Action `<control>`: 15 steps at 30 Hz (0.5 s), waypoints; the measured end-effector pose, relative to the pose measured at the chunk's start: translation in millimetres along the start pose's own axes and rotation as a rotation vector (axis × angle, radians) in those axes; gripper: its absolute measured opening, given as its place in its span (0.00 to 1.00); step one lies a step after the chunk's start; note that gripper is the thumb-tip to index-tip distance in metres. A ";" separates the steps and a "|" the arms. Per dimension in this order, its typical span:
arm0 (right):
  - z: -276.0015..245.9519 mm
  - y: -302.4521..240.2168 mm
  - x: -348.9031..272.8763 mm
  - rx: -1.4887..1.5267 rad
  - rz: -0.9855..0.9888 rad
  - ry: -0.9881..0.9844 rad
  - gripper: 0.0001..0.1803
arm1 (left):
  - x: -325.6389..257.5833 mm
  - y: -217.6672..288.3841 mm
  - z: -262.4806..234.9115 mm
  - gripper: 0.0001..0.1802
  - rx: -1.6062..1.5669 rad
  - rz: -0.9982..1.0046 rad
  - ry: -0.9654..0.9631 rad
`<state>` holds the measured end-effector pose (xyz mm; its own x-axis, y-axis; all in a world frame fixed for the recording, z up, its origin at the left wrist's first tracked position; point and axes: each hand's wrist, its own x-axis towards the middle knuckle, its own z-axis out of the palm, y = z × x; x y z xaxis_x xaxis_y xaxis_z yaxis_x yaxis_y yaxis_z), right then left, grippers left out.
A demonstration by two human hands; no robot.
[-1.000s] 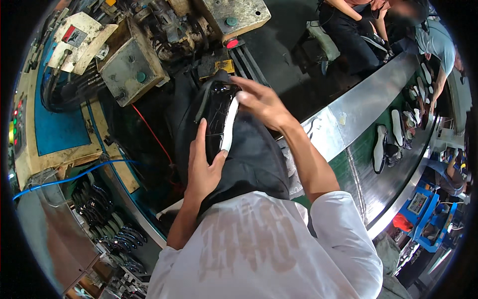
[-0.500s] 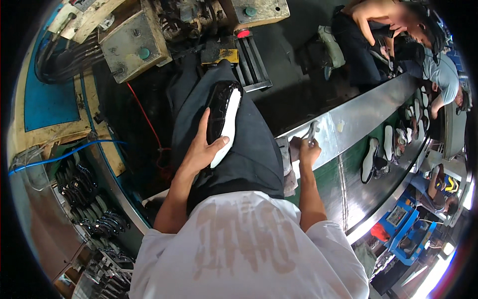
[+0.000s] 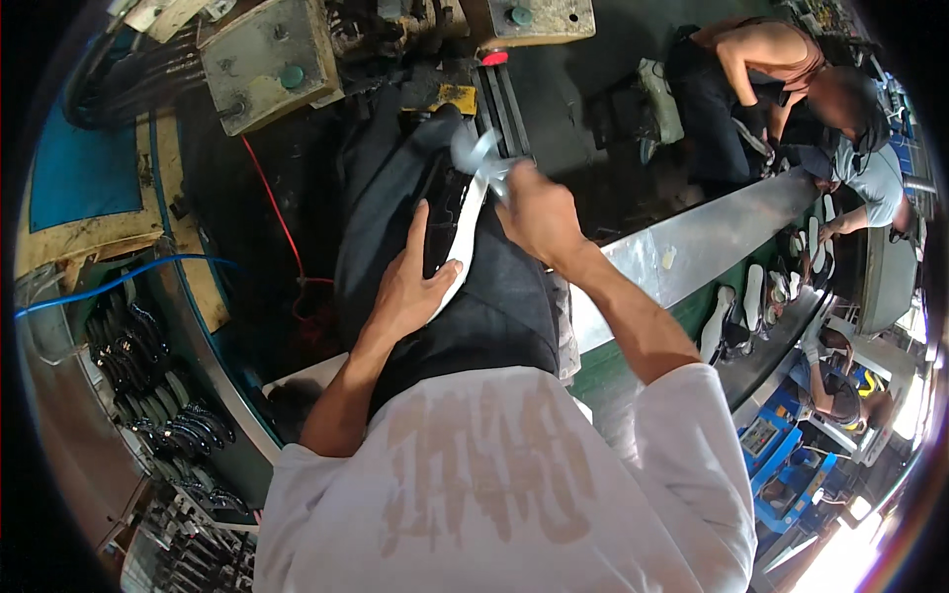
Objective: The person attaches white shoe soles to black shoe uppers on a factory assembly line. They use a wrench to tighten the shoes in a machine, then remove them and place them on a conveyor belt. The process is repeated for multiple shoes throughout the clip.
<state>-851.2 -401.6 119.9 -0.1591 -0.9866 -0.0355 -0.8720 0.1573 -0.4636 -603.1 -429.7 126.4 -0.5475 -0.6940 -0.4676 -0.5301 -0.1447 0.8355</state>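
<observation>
A shoe with a glossy black upper and white bottom rests on my dark-trousered lap, toe pointing away from me. My left hand grips it along the near left side, thumb on the white part and index finger along the black upper. Over the toe end, my right hand is closed on a silvery metal hand tool. Motion smears the tool, and its exact kind cannot be made out. Its head is at the shoe's toe; whether it touches is unclear.
A metal-edged bench runs along my right, with several white-soled shoes on its green belt. Black shoe parts fill a rack at left. A machine box with a green button stands ahead. Two people work at far right.
My right hand has swung from the bench at right over to the shoe's toe, carrying the metal tool. My left hand still holds the shoe on my lap.
</observation>
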 end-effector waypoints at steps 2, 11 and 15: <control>17.3 21.1 -1.0 -0.153 0.023 -0.189 0.17 | -1.2 3.0 -9.5 0.55 -0.016 -0.088 -0.014; 36.4 20.5 12.3 -0.126 0.003 -0.238 0.14 | -6.4 -33.6 -6.8 0.54 -0.045 0.074 0.073; -8.0 -5.0 28.6 0.075 -0.109 -0.025 0.11 | -0.1 -48.2 -10.6 0.53 -0.158 0.166 0.095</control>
<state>-855.1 -430.3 128.3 -0.0524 -0.9986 -0.0031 -0.8461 0.0460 -0.5310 -570.6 -430.1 89.2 -0.5513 -0.7797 -0.2970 -0.3260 -0.1264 0.9369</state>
